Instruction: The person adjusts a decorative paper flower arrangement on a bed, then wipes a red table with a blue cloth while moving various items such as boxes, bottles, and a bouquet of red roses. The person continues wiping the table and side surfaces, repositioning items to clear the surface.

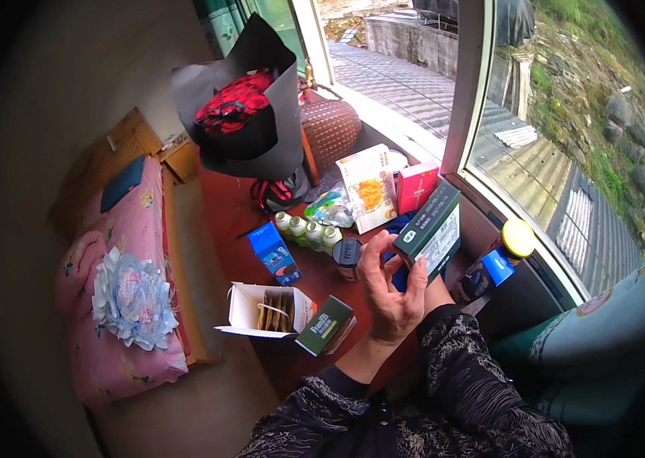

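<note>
Above the dark red table [246, 229], a dark green box [433, 240] is held up at a tilt, its pale printed side partly toward me. My left hand [393, 298] closes on its near left end, thumb at the lower edge and fingertips at the corner. From behind and below, my right hand [436, 295] supports the same box; the box and my left hand hide most of its fingers. Left of my hands lies another green box [325, 327] beside an open white carton [250, 320] holding several brown sachets [274, 313]. A dark lidded jar [347, 256] stands close to my left hand.
Across the table are a blue box [274, 254], several white-and-green bottles [307, 230], a food packet [369, 188], a red box [416, 186] and a wrapped bouquet [238, 114]. A yellow-lidded jar [517, 239] stands by the window, near another blue box [495, 265]. A pink bed [139, 237] is left.
</note>
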### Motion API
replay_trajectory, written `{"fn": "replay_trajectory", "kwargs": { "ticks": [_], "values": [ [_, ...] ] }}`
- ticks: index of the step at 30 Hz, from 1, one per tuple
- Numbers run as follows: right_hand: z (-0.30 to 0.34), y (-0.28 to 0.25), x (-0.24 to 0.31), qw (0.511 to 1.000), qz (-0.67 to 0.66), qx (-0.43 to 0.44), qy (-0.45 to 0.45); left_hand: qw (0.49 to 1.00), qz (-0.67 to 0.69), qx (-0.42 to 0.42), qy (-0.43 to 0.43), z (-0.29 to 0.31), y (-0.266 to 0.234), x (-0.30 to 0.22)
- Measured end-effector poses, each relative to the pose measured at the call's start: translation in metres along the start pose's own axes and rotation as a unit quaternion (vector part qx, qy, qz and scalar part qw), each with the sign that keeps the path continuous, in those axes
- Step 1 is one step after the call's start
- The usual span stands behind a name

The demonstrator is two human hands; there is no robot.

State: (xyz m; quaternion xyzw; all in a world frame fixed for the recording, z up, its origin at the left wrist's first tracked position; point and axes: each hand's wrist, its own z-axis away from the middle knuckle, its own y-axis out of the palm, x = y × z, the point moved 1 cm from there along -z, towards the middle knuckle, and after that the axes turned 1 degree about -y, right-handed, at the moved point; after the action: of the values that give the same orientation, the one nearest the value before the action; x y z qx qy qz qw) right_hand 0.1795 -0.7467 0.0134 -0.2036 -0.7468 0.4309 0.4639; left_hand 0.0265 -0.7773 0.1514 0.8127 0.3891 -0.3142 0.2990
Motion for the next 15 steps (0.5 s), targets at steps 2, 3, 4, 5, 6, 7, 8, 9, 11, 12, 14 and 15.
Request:
{"fn": "replay_trajectory", "kwargs": {
  "ticks": [2,3,4,5,6,7,8,9,11,12,14,15],
  "values": [
    [0.009,-0.009,-0.01,0.999,-0.022,0.014,0.026,0.999,-0.046,0.014,0.025,0.003,-0.008,-0.003],
    [0.009,-0.009,-0.008,0.998,-0.048,0.023,0.032,0.997,-0.071,0.02,0.034,-0.002,-0.014,-0.003],
    [0.009,-0.018,-0.014,0.998,-0.043,0.02,0.043,0.996,-0.081,0.023,0.029,-0.004,-0.013,-0.004],
    [0.014,-0.019,-0.013,0.999,-0.015,0.023,0.034,0.997,-0.071,0.004,0.019,-0.007,-0.014,-0.002],
    [0.023,-0.018,-0.011,0.998,0.057,0.01,0.014,0.995,-0.099,-0.007,0.017,-0.01,-0.015,-0.003],
    [0.032,-0.019,-0.01,0.992,0.121,0.025,-0.027,0.992,-0.126,-0.02,0.019,-0.014,-0.014,-0.005],
    [0.041,-0.015,-0.013,0.992,0.117,0.026,-0.043,0.988,-0.153,-0.019,0.018,-0.019,-0.011,-0.003],
    [0.051,-0.012,-0.018,0.991,0.114,0.027,-0.058,0.983,-0.18,-0.018,0.017,-0.021,-0.006,0.001],
    [0.079,-0.018,-0.018,0.984,0.117,0.052,-0.122,0.981,-0.188,-0.007,0.042,-0.026,0.0,0.019],
    [0.09,-0.022,-0.023,0.981,0.116,0.032,-0.154,0.983,-0.18,0.001,0.038,-0.027,0.009,0.029],
    [0.112,-0.039,-0.029,0.975,0.104,0.046,-0.192,0.989,-0.147,0.001,0.034,-0.027,0.024,0.047],
    [0.122,-0.046,-0.027,0.971,0.091,0.061,-0.213,0.991,-0.127,-0.02,0.049,-0.029,0.029,0.063]
  ]
}}
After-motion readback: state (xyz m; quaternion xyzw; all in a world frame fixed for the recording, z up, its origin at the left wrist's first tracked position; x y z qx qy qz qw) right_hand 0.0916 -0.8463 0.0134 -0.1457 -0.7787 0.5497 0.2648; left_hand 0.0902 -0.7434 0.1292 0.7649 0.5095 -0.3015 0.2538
